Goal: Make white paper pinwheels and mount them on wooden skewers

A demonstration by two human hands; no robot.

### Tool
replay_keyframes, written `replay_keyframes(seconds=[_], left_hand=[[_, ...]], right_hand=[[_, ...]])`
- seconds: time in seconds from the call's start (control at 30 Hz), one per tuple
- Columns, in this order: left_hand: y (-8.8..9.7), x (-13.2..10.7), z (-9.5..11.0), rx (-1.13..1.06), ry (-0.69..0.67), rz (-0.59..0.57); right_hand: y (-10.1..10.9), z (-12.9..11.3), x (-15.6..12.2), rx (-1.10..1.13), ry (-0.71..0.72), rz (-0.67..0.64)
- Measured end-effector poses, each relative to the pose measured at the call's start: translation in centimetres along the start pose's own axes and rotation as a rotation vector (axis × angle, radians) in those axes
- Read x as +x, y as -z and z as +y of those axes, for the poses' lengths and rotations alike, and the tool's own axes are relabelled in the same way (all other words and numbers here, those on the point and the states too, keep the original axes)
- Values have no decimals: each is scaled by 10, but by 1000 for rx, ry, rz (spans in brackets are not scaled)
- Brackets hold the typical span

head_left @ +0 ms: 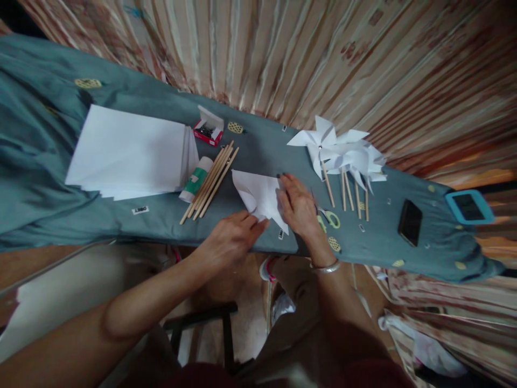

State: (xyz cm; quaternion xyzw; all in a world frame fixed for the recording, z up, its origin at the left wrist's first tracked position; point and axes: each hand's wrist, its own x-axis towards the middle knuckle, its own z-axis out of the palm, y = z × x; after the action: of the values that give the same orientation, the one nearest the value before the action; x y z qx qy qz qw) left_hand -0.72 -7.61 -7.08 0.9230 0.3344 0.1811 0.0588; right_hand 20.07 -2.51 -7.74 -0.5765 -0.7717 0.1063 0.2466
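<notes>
A white sheet of paper [266,189], cut and partly curled, lies on the cloth between my hands. My left hand [234,235] is closed on its near left edge, fingers pinched by the curled flap. Along the right side, my right hand [299,207] has its bent fingers holding the paper's edge. Just beside that hand lie scissors [332,218] with green handles, partly hidden behind it. Several wooden sticks [212,180] and a green and white glue stick [196,179] are left of the paper.
A stack of white paper [129,151] lies on the left. A red box [209,129] of small dark pins stands open behind the sticks. Finished paper pinwheels [323,137] on sticks lie at right, then a black phone [410,222] and a blue-framed device [469,207]. A curtain [262,59] hangs behind.
</notes>
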Motion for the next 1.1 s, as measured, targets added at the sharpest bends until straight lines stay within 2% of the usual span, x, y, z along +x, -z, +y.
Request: replay_keyframes(seconds=[0.2, 0.47, 0.63, 0.77, 0.93, 1.1], left_hand=[[5, -1, -2, -8, 3, 22], [22, -8, -17, 24, 69, 94], [25, -8, -18, 12, 125, 37], [23, -8, -20, 16, 136, 12], [21, -8, -29, 46, 147, 27], [20, -7, -34, 63, 166, 37]], right_hand=[[5, 10, 10, -12, 55, -47], [27, 21, -10, 103, -51, -21], [19, 20, -9, 81, -34, 31], [13, 14, 1, 108, -14, -23], [16, 9, 5, 236, -181, -64], [14, 16, -7, 488, -326, -109]])
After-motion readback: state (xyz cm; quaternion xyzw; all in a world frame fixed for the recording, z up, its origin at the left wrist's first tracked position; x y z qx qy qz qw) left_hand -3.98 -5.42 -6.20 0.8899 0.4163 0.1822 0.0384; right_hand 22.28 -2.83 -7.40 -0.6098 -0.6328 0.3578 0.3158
